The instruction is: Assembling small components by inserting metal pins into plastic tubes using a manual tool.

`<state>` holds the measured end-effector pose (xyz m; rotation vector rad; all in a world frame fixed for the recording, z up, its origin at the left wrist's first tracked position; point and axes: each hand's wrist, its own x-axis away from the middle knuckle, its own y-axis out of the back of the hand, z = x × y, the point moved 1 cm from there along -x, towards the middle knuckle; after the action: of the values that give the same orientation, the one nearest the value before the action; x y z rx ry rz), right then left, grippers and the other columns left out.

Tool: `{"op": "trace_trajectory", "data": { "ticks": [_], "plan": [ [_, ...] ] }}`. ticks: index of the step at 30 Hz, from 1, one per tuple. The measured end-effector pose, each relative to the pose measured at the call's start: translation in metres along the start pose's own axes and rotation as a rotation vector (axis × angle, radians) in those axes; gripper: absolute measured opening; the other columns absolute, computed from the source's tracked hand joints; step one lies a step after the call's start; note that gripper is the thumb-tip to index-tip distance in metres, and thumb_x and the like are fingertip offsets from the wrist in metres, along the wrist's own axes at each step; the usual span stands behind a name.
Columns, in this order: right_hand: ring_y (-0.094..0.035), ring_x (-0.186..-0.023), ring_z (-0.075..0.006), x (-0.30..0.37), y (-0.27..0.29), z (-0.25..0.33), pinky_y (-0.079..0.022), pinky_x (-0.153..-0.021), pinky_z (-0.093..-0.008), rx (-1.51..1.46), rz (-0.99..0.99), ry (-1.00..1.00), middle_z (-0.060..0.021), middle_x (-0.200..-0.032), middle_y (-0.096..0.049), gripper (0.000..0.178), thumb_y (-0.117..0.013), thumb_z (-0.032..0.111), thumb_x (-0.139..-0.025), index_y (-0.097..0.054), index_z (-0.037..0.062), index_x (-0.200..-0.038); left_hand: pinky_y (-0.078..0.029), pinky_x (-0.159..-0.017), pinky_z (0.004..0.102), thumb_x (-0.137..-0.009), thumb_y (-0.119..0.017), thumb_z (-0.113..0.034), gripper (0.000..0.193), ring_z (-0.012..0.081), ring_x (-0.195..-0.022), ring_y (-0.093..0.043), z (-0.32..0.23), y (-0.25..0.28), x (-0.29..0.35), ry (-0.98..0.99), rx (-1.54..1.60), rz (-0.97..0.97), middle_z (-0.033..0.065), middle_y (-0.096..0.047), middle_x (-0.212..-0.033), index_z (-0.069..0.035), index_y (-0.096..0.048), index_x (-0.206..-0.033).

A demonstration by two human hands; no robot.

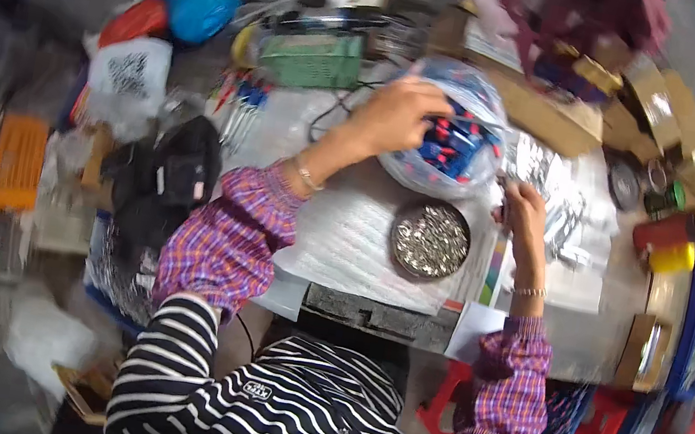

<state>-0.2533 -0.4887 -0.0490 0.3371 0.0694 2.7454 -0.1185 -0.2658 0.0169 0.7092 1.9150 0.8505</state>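
Note:
My left hand (399, 117) is at the left rim of a clear plastic bag (415, 171), its fingers bent inward over the contents. Inside the bag lie many small blue parts with red ends (456, 143). My right hand (524, 214) is closed, its fingers curled together beside a spread of silvery metal pieces (571, 213); whatever it grips is too small and blurred to name. Between the hands, nearer to me, a round dark dish (395, 248) holds a heap of small shiny metal parts (433, 239).
A green box (314, 60) stands at the back, with blue-handled tools (248, 99) in front. A black cloth item (180, 175) lies at left near an orange crate (18, 162). Cardboard boxes (549, 113) and a red cylinder (669, 229) sit at right. Red stools (447, 404) are below the table.

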Motion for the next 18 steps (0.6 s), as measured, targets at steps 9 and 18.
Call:
{"op": "trace_trajectory", "data": {
  "ticks": [9,18],
  "plan": [
    [-0.052,-0.051,-0.0068,0.006,0.003,-0.003,-0.039,-0.046,-0.0194,0.031,0.053,0.0,0.001,-0.062,-0.051,0.032,-0.052,0.027,-0.089,-0.062,0.0004,-0.102,-0.048,-0.082,0.0357,-0.064,-0.058,0.001,0.036,0.0298,-0.087,-0.06,0.01,-0.004,0.003,-0.002,0.146,-0.151,0.0118,-0.063,-0.096,-0.006,-0.065,-0.098],
    [-0.059,-0.053,-0.0104,0.006,-0.007,0.003,-0.042,-0.044,-0.0203,-0.033,0.053,0.029,-0.002,-0.063,-0.055,0.025,-0.054,0.021,-0.089,-0.061,-0.0019,-0.094,-0.043,-0.057,0.0216,-0.071,-0.069,-0.013,0.042,0.0055,-0.06,-0.049,0.062,0.023,0.017,0.369,0.251,-0.112,-0.0009,-0.067,-0.087,-0.007,-0.063,-0.112]
  ]
}}
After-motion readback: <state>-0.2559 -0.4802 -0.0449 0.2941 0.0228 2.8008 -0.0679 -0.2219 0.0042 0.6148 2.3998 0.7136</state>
